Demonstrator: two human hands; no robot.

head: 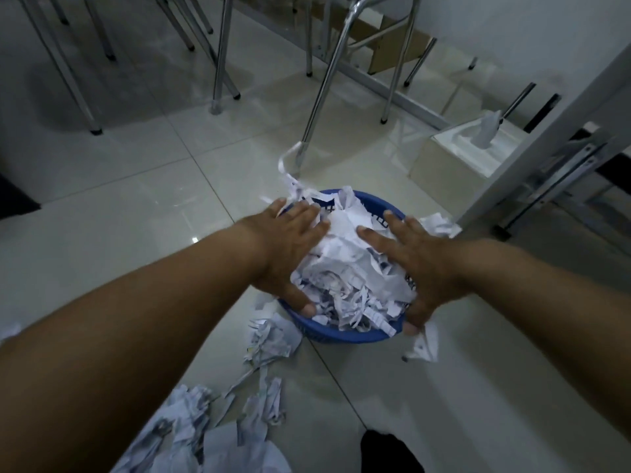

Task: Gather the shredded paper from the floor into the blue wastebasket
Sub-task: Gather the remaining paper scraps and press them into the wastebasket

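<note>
The blue wastebasket [338, 334] stands on the tiled floor in the middle of the view, heaped with white shredded paper [348, 264] that rises above its rim. My left hand [290, 247] lies flat on the left side of the heap with its fingers spread. On the right side my right hand [416, 257] presses down the same way, its thumb near the rim. More shredded paper [269, 339] lies on the floor just in front of the basket, and a bigger pile [191, 431] sits at the lower left. A loose scrap [425, 346] hangs by the right rim.
Chrome chair legs [317, 107] stand right behind the basket, with more chair and table legs across the back. A white tissue box [471, 145] sits at the right, next to a white table leg [532, 148]. A dark shape [386, 452] is at the bottom edge.
</note>
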